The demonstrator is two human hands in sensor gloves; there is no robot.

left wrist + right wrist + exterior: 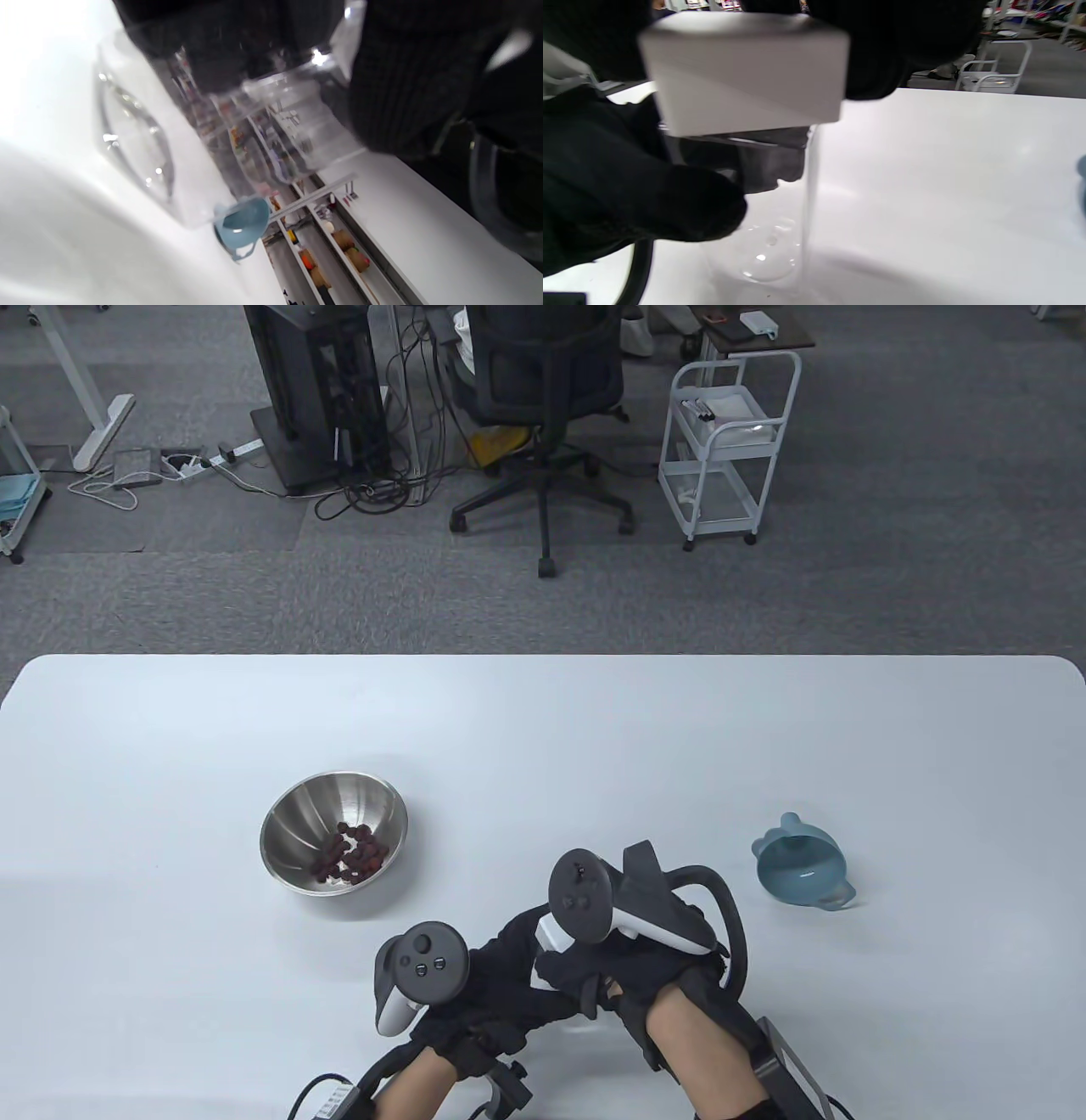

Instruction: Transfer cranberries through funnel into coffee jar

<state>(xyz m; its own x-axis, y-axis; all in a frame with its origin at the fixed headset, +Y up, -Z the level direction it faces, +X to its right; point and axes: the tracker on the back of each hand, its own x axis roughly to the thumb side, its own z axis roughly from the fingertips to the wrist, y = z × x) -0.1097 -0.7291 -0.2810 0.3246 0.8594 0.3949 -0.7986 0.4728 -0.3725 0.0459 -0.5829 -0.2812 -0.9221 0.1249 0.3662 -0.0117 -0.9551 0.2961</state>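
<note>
A clear coffee jar with a white square lid stands near the table's front edge, mostly hidden under my hands in the table view. My left hand grips the jar's body. My right hand grips the white lid from above. A steel bowl with dark red cranberries sits to the left of the hands. A blue funnel lies on its side to the right; it also shows in the left wrist view.
The white table stretches wide around the bowl and funnel. Beyond its far edge are an office chair, a white cart and cables on the carpet.
</note>
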